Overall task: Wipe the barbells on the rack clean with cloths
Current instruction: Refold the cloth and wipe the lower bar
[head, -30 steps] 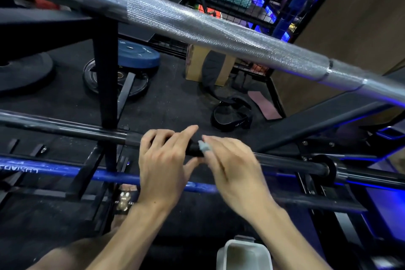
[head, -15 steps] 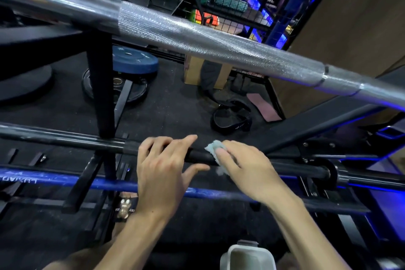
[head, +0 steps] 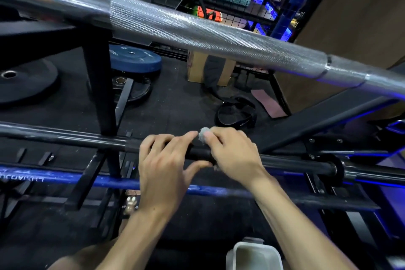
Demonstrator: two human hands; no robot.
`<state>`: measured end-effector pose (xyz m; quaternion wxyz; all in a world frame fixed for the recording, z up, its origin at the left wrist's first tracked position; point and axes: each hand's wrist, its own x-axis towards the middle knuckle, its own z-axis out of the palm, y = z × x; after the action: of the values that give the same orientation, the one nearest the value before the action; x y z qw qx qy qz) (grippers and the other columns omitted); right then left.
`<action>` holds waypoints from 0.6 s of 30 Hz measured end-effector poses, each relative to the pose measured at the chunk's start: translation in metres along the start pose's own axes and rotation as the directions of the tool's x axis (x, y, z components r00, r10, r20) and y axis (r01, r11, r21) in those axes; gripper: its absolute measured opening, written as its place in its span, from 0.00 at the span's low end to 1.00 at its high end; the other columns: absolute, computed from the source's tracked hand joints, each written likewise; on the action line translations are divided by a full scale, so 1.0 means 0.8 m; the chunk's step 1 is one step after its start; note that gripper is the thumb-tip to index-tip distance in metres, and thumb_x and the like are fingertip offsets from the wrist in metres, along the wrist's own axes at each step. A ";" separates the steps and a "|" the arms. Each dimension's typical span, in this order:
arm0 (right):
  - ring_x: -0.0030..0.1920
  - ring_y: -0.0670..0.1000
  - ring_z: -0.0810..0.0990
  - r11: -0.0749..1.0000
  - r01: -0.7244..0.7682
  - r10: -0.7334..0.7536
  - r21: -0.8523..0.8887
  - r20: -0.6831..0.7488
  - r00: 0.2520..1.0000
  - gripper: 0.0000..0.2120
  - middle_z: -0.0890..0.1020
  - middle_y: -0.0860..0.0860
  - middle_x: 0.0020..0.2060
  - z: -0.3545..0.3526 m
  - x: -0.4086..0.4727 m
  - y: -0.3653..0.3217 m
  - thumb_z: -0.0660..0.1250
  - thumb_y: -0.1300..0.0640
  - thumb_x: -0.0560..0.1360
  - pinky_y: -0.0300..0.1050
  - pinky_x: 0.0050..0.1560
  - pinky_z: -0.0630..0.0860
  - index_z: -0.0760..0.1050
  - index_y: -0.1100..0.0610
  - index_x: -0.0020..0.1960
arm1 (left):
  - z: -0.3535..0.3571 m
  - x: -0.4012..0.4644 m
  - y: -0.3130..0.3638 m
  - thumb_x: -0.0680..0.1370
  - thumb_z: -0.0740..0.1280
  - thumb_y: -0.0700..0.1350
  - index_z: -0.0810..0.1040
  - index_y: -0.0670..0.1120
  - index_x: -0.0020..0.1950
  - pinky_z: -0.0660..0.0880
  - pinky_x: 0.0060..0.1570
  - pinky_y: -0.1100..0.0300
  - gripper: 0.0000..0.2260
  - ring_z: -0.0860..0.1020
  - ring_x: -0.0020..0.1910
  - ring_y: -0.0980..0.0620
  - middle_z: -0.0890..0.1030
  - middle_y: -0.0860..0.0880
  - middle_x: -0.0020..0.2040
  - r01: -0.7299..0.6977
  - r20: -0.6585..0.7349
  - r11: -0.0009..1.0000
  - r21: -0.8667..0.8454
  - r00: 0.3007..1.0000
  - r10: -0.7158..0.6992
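Observation:
A black barbell (head: pixel 65 138) runs across the middle of the rack. My left hand (head: pixel 164 166) lies over it, fingers on top and thumb underneath. Just to its right, my right hand (head: pixel 234 153) presses a small pale cloth (head: pixel 203 134) against the same bar, fingers curled round the cloth and the shaft. Only a bit of cloth shows above the fingers and a shred below. A thick knurled silver barbell (head: pixel 197 28) crosses the upper view, close to the camera. Below my hands lies a blue barbell (head: pixel 65 178).
A black rack upright (head: pixel 98 85) stands left of my hands. Weight plates (head: pixel 134 59) lie on the black floor behind, with a cardboard box (head: pixel 197 70) and a black strap (head: pixel 236 114). A white container (head: pixel 254 254) sits at the bottom edge. The bar's collar (head: pixel 335 167) is at right.
My right hand with the cloth slid back and forth on the black bar: out to the right, then back against my left hand. The left hand stayed put.

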<state>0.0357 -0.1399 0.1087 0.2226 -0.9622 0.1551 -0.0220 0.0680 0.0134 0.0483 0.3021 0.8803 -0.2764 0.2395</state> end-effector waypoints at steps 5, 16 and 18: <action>0.45 0.53 0.75 0.999 -0.042 0.039 -0.011 -0.192 0.981 0.22 0.77 0.43 0.36 -0.009 -0.029 0.056 0.53 0.39 0.82 0.53 0.49 0.73 0.72 0.44 0.33 | 0.002 0.002 0.000 0.67 0.74 0.64 0.83 0.47 0.61 0.66 0.62 0.52 0.29 0.81 0.49 0.48 0.85 0.53 0.45 0.015 0.004 1.000 -0.007 1.000 -0.015; 0.38 0.50 0.78 0.954 0.034 -0.168 -0.299 -0.436 0.884 0.11 0.80 0.45 0.36 0.051 -0.045 -0.018 0.60 0.50 0.80 0.46 0.41 0.75 0.82 0.50 0.50 | 0.002 0.001 0.001 0.61 0.84 0.49 0.83 0.47 0.62 0.64 0.63 0.53 0.30 0.80 0.50 0.47 0.85 0.52 0.47 0.032 0.006 0.999 -0.007 0.999 -0.032; 0.38 0.50 0.80 0.933 0.064 -0.220 -0.353 -0.421 0.880 0.14 0.81 0.44 0.36 0.042 -0.046 -0.012 0.58 0.50 0.80 0.46 0.40 0.73 0.83 0.47 0.51 | 0.001 0.001 -0.001 0.63 0.83 0.53 0.83 0.46 0.62 0.64 0.63 0.53 0.29 0.80 0.49 0.47 0.85 0.52 0.47 0.032 0.002 0.999 -0.005 0.999 -0.032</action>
<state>0.0072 -0.1067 0.0837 0.0145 -0.9626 0.1322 -0.2360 0.0691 0.0127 0.0478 0.3076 0.8842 -0.2632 0.2329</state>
